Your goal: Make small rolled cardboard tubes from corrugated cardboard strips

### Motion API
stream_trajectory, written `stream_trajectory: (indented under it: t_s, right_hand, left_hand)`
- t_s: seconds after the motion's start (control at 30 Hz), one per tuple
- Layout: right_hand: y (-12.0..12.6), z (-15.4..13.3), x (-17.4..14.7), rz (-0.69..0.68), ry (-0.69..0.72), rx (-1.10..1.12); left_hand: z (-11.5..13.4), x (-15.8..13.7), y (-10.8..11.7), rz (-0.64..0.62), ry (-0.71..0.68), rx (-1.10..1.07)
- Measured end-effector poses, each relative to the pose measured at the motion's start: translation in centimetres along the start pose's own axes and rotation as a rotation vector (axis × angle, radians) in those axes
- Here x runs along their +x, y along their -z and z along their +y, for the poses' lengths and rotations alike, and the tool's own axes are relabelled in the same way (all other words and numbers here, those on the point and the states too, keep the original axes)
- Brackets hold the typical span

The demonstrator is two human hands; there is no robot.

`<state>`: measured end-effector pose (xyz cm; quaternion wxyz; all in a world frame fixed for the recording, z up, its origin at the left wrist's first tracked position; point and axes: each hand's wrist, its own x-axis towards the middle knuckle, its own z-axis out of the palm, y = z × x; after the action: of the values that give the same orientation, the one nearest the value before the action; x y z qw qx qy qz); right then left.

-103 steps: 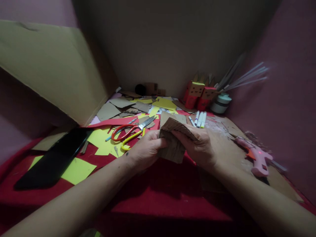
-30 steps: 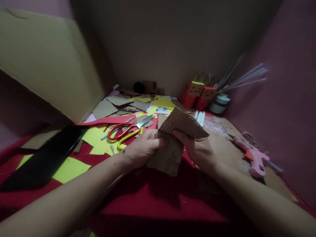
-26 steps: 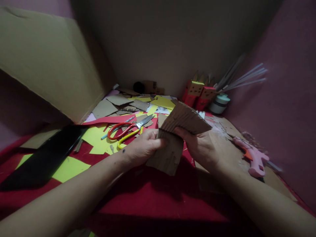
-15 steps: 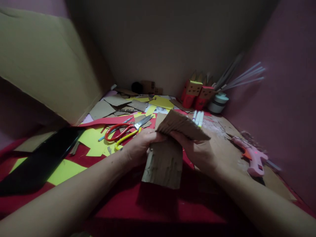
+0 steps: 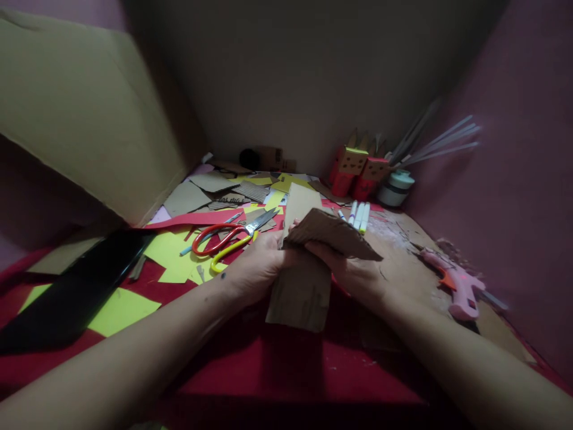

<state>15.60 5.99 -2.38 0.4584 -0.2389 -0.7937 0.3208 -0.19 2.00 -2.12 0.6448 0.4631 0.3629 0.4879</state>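
Between my two hands is a bent piece of corrugated cardboard [image 5: 301, 292], held above the front of the red-covered table. One flap hangs down toward me, another tilts out to the right, and a strip stands up behind. My left hand [image 5: 264, 266] grips its left side near the bend. My right hand [image 5: 351, 275] pinches it from the right, thumb under the tilted flap; some fingertips are hidden behind the cardboard. Scissors [image 5: 233, 239] with one red and one yellow handle lie beyond my left hand, blades pointing away.
A pink glue gun [image 5: 461, 286] lies at right. Several markers [image 5: 360, 216] sit behind my right hand. Red holders [image 5: 342, 179], a white jar [image 5: 396, 187] and clear sticks [image 5: 452, 140] stand at the back. Yellow paper [image 5: 125, 310], a black sheet [image 5: 76, 292] and a large cardboard panel [image 5: 89, 107] are left.
The tilted flap has come down a little and the strip behind it shows more. The hanging flap has shifted slightly right and up. Both hands keep hold.
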Motion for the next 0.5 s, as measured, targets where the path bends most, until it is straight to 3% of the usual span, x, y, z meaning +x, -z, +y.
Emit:
stream_trajectory:
  t_s: [0.1,0.27,0.5]
  right_hand:
    - [-0.48,-0.66,-0.12,0.135,-0.147,0.023]
    - [-1.04,-0.95,-0.09,0.28,-0.186,0.152]
    - [-1.13,-0.84,-0.14,0.287,-0.214,0.307]
  left_hand:
    - [0.04,-0.15,-0.05,-0.012,-0.012,0.075]
    - [0.27,-0.44,0.07,-0.011,-0.016,0.169]
    - [0.94,-0.62,0.01,-0.017,0.009,0.265]
